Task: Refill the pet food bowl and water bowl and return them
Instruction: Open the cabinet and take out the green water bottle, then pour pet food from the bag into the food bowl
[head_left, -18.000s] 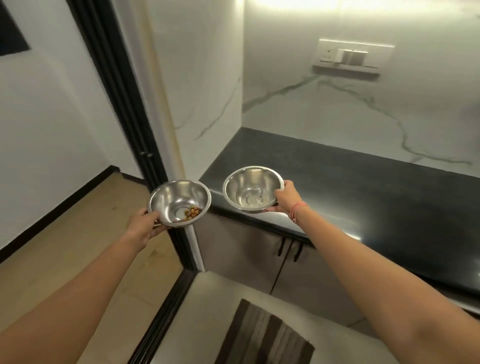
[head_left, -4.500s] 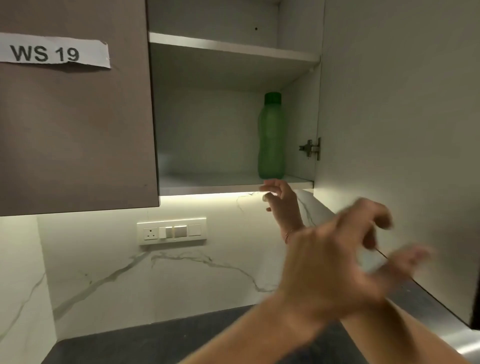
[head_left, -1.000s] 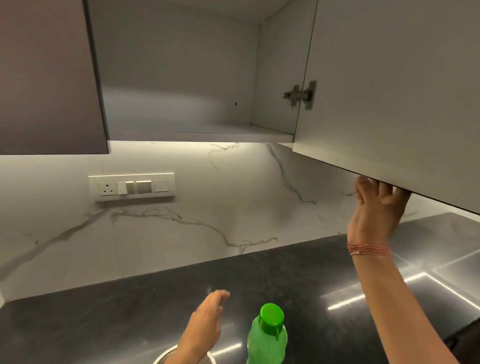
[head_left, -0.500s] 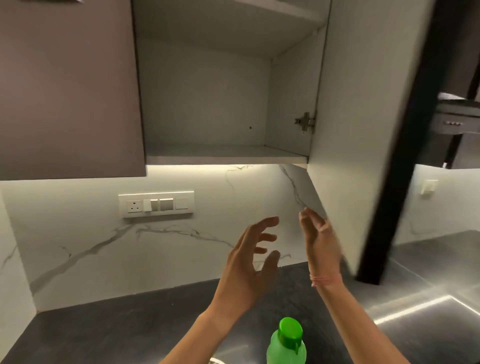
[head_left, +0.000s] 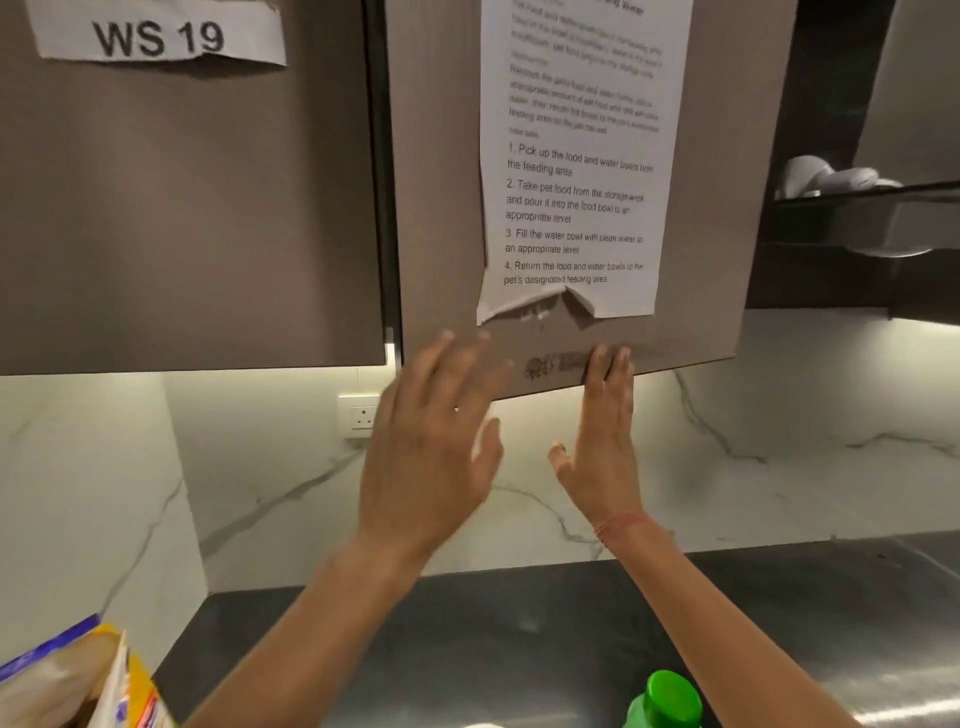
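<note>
My left hand (head_left: 434, 441) is raised with its fingers spread, just in front of the lower edge of the brown cabinet door (head_left: 441, 218). My right hand (head_left: 605, 441) lies flat with its fingertips on that door's bottom edge. Neither hand holds anything. The green cap of the water bottle (head_left: 667, 699) shows at the bottom of the view, standing on the dark counter (head_left: 519, 639). An opened, yellow and blue food bag (head_left: 67, 680) sits at the bottom left. The two bowls are out of view.
A printed instruction sheet (head_left: 576, 156) is taped to the door. The left cabinet door (head_left: 182, 208) carries a "WS 19" label. A wall socket (head_left: 359, 415) sits on the marble backsplash. A dark shelf with white dishes (head_left: 831, 179) is at the right.
The open cabinet door has swung nearly shut, so the cabinet's inside is hidden. My right hand now presses on the door's lower edge. The food bag has come into view.
</note>
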